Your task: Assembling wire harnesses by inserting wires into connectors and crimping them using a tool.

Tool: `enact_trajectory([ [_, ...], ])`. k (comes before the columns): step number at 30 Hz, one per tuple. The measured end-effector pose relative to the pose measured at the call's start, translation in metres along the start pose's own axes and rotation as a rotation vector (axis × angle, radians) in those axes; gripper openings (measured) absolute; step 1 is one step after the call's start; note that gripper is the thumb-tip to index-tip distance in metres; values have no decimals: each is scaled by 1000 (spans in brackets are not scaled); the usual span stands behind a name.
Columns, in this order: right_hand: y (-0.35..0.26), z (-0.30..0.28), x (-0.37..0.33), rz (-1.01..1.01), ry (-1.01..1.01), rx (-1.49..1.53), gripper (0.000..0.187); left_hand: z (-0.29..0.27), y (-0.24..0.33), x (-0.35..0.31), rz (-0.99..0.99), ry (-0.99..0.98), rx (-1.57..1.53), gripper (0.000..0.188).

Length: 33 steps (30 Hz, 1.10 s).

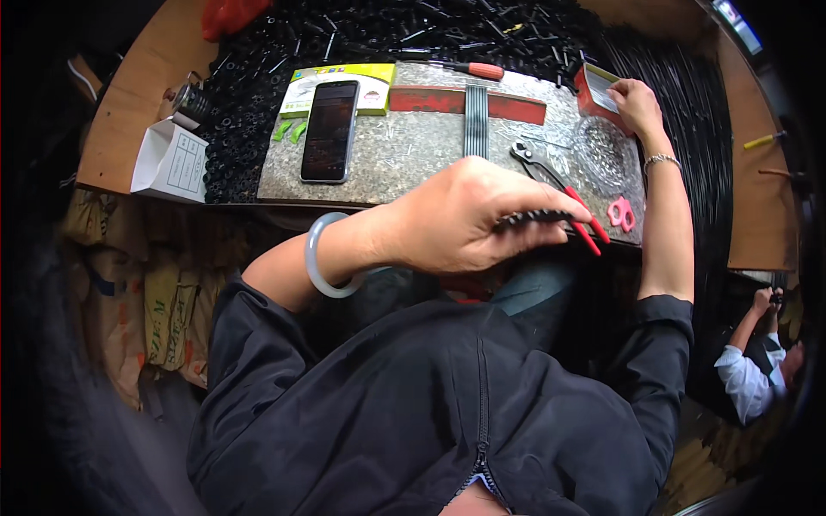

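Note:
Over the near edge of the stone work slab, my left hand (465, 215) is closed round a black ridged strip or row of small black parts (538, 217); most of it is hidden in the fingers. My right hand (638, 107) reaches to a small red box (594, 96) at the far right, its fingers bent together over the box's light inside. What those fingertips pinch, if anything, cannot be made out. Just below the box is a clear round dish (602, 146) of small metal pins. Red-handled pliers (551, 176) lie partly behind my left hand.
A phone (330, 129) leans on a yellow-green box (379, 79). Black rods (476, 120) cross a red bar (422, 101) mid-slab. Beyond lie a red-handled screwdriver (486, 70) and heaped black parts (361, 30). Pink scissors (620, 213) sit right; a white carton (172, 163) left. Another person (753, 378) works far right.

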State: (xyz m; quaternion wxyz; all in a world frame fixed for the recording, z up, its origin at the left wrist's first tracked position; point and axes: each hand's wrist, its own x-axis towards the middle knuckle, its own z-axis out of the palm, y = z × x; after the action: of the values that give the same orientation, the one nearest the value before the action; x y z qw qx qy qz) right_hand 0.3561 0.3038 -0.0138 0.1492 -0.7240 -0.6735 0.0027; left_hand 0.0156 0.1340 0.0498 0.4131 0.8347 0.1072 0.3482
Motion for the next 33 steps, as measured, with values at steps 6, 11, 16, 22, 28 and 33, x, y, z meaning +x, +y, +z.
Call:
enact_trajectory([
  [6,21,-7,4,-50,-113,62,19,16,20,18,-22,-3,134,22],
  [11,6,-7,-8,-14,4,43,16,18,27,10,-18,-8,269,20],
  [16,12,-14,-4,-56,91,40,20,14,21,9,11,30,382,21],
  [22,10,10,12,-82,-172,164,21,13,24,3,-6,18,391,23],
  [28,11,-6,-3,-68,53,62,18,13,22,3,39,76,300,24],
  [33,-5,-37,-40,-267,470,211,18,13,17,2,102,26,398,23],
])
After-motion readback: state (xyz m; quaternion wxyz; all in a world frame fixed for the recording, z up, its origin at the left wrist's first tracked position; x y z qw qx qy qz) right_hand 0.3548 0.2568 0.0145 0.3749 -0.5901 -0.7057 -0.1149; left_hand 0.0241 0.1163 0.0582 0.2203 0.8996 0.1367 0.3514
